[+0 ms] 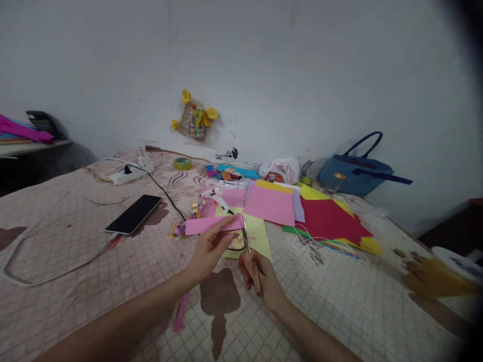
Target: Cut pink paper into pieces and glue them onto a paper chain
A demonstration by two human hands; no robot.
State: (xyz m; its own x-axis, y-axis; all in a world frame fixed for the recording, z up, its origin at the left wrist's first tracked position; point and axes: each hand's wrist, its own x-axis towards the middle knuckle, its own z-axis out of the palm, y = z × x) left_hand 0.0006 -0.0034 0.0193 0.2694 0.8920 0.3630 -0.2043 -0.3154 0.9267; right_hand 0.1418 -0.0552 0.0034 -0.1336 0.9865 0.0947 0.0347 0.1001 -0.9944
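My left hand [212, 246] pinches a long strip of pink paper [199, 225] between thumb and fingers, holding it level above the table. In my right hand [260, 276] is a pair of scissors [246, 236], my fingers wrapped round its handles. The blades point away from me and meet the strip's right end. Under the strip lies a pale yellow sheet [260, 236] with small pink scraps on it. Just beyond rests a white glue gun [219, 199]. A bundle of small yellow and purple paper pieces [194, 210] sits left of it.
A phone [134, 214] with a white cable and a power strip [130, 173] lie on the left. Coloured sheets [328, 218] and white string [311, 245] are to the right. A blue bag [354, 173] stands against the wall; a tub [445, 274] is at the right edge.
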